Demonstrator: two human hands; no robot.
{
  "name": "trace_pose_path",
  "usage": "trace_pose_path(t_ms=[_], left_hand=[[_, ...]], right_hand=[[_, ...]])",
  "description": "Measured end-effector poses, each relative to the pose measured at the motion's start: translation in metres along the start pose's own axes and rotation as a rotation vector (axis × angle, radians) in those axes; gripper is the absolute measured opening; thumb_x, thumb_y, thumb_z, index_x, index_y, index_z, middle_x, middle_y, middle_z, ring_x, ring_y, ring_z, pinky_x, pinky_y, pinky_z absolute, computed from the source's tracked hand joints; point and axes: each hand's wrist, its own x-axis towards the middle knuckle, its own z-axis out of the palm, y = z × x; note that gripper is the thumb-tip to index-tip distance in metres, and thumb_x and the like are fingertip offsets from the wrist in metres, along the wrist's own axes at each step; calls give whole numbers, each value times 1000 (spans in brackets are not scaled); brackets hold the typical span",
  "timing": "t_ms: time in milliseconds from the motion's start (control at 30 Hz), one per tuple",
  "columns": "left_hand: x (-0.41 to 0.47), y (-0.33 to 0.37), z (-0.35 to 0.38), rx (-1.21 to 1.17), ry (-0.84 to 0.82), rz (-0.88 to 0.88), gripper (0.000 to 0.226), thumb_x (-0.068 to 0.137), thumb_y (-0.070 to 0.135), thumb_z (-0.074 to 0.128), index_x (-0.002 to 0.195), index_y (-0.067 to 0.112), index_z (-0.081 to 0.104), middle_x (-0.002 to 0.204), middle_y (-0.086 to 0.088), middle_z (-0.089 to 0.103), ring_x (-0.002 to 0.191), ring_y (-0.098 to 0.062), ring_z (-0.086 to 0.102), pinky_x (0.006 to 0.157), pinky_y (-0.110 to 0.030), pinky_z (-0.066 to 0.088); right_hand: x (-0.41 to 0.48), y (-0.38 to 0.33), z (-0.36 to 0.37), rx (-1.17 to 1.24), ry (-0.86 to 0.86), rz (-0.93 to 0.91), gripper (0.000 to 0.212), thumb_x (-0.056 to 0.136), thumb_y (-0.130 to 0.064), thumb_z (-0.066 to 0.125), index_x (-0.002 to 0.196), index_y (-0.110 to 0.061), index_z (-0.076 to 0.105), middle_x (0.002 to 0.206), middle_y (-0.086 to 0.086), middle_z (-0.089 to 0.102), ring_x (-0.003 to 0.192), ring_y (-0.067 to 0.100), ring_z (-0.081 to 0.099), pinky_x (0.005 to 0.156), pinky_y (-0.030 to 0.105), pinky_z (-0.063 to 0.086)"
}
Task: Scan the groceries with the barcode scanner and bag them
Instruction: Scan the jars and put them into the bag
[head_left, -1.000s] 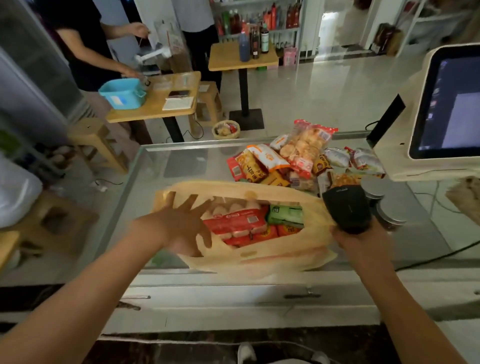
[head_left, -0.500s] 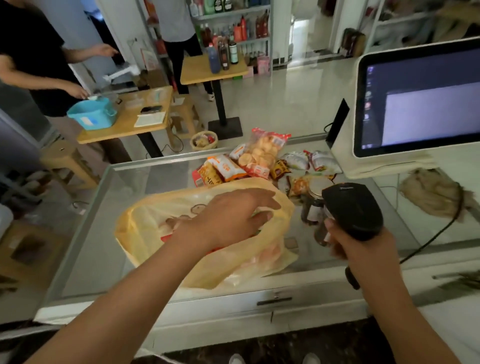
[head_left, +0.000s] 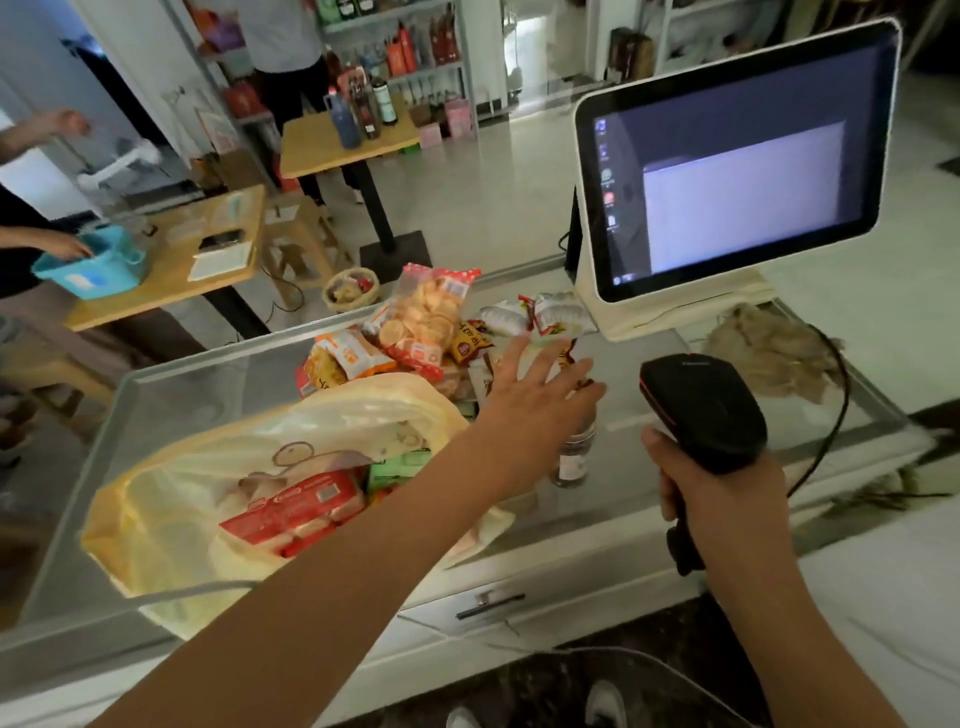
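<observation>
Leaving the bag (head_left: 171, 499), left hand (head_left: 535, 400) spreads empty over the jar (head_left: 574, 457), best grasped by its lid; right hand (head_left: 722, 499) grips scanner (head_left: 701, 405).

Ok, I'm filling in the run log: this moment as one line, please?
left hand: open above jar | right hand: grips scanner | bag: partly filled, open | snack pile: behind bag
</observation>
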Motion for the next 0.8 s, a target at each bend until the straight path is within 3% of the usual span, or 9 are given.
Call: trace_pose_path(t_ms=[133, 267, 367, 433, 500, 567, 633, 700, 800], left_hand=[[4, 2, 7, -3, -20, 38, 71, 82, 24, 74, 145, 34, 43, 148, 4, 46, 150, -29, 19, 114, -70, -9], [-6, 0, -2, -113, 38, 102, 63, 79, 32, 75, 137, 35, 51, 140, 7, 53, 144, -18, 33, 117, -57, -10], [-21, -14, -28, -365, 74, 18, 70, 76, 42, 79, 138, 34, 50, 136, 8, 54, 131, -15, 45, 122, -48, 16], [-33, -33, -53, -686, 85, -84, 71, 76, 36, 83, 139, 30, 51, 129, 6, 56, 118, -12, 51, 108, -37, 39], [-49, -52, -73, -1112, 111, -151, 66, 79, 19, 82, 139, 24, 54, 123, 4, 58, 109, -8, 58, 99, -30, 49], [-63, -70, -79, -1498, 244, -220, 59, 83, 9, 77, 137, 19, 56, 123, 3, 61, 108, -9, 64, 89, -27, 54], [-75, -82, -76, -1930, 387, -228, 48, 87, 13, 67, 134, 14, 56, 123, -7, 63, 105, -22, 64, 81, -35, 55], [-86, -87, -70, -2387, 513, -210, 34, 93, 21, 58, 124, 7, 59, 114, -16, 64, 100, -32, 60, 83, -47, 50], [-98, -88, -59, -2994, 575, -151, 52, 91, 44, 61, 125, 5, 58, 118, -12, 62, 100, -29, 63, 92, -44, 51]], right_hand=[[6, 8, -5, 28, -38, 42, 38, 85, -22, 72, 57, -1, 55, 47, 15, 54, 34, 8, 45, 39, 10, 39], [9, 13, -7, 16, -84, 73, 34, 85, -23, 72, 59, -6, 57, 47, 9, 54, 36, 8, 48, 45, 18, 43], [7, 6, -8, 13, -81, 37, 35, 84, -26, 72, 57, -8, 57, 47, 7, 55, 38, 9, 50, 51, 22, 43], [0, -6, -5, 64, -54, -4, 27, 81, -26, 75, 63, -12, 60, 52, 4, 58, 41, 6, 53, 50, 19, 45], [-11, -22, 1, 154, -22, -57, 16, 77, -25, 78, 77, -25, 62, 63, -5, 62, 50, -3, 57, 50, 11, 45], [-22, -39, 11, 217, -40, -119, 24, 72, -26, 79, 85, -35, 60, 68, -17, 65, 61, -13, 59, 52, 2, 43], [-35, -53, 22, 245, -105, -163, 28, 66, -32, 78, 90, -34, 64, 72, -23, 68, 72, -13, 62, 59, 2, 45], [-48, -60, 35, 241, -183, -196, 40, 64, -36, 80, 102, -27, 71, 89, -17, 73, 87, -2, 67, 72, 14, 51], [-70, -71, 51, 241, -259, -248, 36, 68, -28, 81, 103, -25, 72, 89, -14, 74, 87, -1, 68, 67, 8, 48]])
